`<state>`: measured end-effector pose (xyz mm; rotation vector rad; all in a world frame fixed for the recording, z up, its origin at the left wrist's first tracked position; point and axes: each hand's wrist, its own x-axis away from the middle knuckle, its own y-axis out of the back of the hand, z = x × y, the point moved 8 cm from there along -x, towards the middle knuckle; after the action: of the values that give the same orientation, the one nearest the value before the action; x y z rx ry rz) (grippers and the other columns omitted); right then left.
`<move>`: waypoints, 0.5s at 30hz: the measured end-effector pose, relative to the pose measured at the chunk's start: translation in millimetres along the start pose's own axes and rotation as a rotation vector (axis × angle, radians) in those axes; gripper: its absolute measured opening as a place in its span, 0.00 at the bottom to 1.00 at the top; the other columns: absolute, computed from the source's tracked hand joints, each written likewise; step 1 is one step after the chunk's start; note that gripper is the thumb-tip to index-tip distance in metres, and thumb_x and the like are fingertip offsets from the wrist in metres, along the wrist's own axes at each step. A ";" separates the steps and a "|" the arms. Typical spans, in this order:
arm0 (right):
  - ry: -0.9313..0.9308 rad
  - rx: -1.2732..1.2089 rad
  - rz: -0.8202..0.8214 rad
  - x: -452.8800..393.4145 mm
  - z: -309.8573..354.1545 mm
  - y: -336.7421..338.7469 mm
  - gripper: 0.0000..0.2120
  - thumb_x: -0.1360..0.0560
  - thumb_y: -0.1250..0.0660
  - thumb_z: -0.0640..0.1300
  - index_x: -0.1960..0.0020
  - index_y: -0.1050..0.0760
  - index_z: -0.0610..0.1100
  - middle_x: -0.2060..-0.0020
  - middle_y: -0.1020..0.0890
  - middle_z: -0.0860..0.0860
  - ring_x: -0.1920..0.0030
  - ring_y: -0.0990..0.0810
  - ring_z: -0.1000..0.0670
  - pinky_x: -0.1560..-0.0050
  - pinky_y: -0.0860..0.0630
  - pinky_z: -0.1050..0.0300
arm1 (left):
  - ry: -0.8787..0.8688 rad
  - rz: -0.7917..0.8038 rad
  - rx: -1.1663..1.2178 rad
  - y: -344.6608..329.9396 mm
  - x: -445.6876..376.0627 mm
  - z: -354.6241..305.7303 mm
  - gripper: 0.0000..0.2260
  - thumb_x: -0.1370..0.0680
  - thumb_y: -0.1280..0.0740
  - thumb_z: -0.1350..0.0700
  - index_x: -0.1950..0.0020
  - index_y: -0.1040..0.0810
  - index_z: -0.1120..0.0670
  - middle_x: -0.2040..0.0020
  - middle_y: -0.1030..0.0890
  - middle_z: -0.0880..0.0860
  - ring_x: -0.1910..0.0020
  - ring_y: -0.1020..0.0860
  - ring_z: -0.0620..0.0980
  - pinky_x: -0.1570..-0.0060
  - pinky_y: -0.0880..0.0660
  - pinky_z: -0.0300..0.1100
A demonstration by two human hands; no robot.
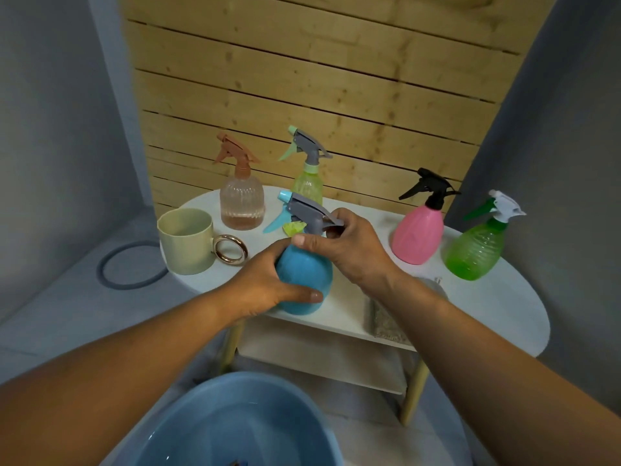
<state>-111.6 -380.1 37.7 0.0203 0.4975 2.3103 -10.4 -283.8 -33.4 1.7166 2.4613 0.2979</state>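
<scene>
Both hands are working on the blue spray bottle (304, 275), which is standing upright at the front edge of the white surface (504, 307), just in front of the yellow-green bottle (307, 185) and between the cream mug (184, 240) and the pink bottle (418, 235). Whether its base is resting on the surface or being lifted just clear of it is hard to tell. The left hand (262, 285) is wrapping around the round body, with the thumb lying across the near side and the fingers curling behind. The right hand (353, 250) is gripping the neck just under the grey trigger head (307, 211), thumb and fingers pinching at the collar, while the pale blue trigger and nozzle are pointing away to the left.

This is looking like a twist at the collar, most likely to take the head off or to seat it. To do it well, the left hand should be bracing the body without squeezing, since soft plastic walls are likely to give and push liquid up the neck. The right hand should be turning the collar itself, not levering on the trigger head, with the bottle held upright. A dip tube is probably hanging under the head, so any lift should be going straight up. The blue basin (235, 418) is sitting below and nearer the person, so drips are better aimed there than onto the surface. The pink bottle is standing near the right wrist, so that forearm needs watching.
</scene>
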 end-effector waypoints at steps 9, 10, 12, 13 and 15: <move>0.005 0.064 0.099 5.7 9.1 10.7 0.09 0.28 0.22 0.48 0.48 0.16 0.50 0.55 0.15 0.53 0.65 0.23 0.59 0.59 0.25 0.60 | 0.007 -0.098 -0.053 -0.5 2.2 -0.2 0.40 0.37 0.15 0.56 0.30 0.30 0.43 0.41 0.20 0.45 0.43 0.20 0.45 0.47 0.19 0.43; 0.005 0.071 0.094 4.6 9.2 11.4 0.09 0.28 0.22 0.48 0.49 0.16 0.50 0.61 0.16 0.57 0.68 0.25 0.62 0.62 0.28 0.65 | 0.010 -0.130 -0.071 -1.2 0.5 -0.2 0.42 0.39 0.14 0.53 0.31 0.31 0.43 0.40 0.21 0.45 0.43 0.20 0.45 0.46 0.19 0.44; 0.005 0.106 0.075 3.2 9.9 12.2 0.08 0.29 0.21 0.48 0.51 0.16 0.49 0.69 0.19 0.62 0.70 0.25 0.63 0.66 0.31 0.69 | 0.012 -0.190 -0.146 -3.5 -3.2 0.3 0.47 0.45 0.13 0.43 0.31 0.32 0.42 0.40 0.23 0.46 0.43 0.21 0.47 0.46 0.18 0.48; 0.008 0.126 0.059 2.5 10.5 12.7 0.08 0.30 0.21 0.50 0.53 0.16 0.50 0.67 0.19 0.62 0.68 0.23 0.63 0.64 0.28 0.67 | 0.013 -0.222 -0.199 -3.9 -4.7 0.6 0.49 0.48 0.15 0.37 0.31 0.32 0.42 0.40 0.23 0.46 0.44 0.21 0.47 0.46 0.18 0.50; 0.005 0.145 0.017 0.2 8.9 15.1 0.10 0.32 0.20 0.53 0.56 0.18 0.51 0.58 0.16 0.54 0.58 0.18 0.56 0.55 0.19 0.53 | 0.015 -0.264 -0.291 -4.9 -7.3 0.9 0.53 0.53 0.19 0.29 0.32 0.32 0.42 0.40 0.24 0.47 0.44 0.22 0.49 0.47 0.18 0.52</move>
<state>-120.6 -386.5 51.2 0.0895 0.6688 2.2865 -12.2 -292.2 -35.5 1.2656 2.4687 0.6043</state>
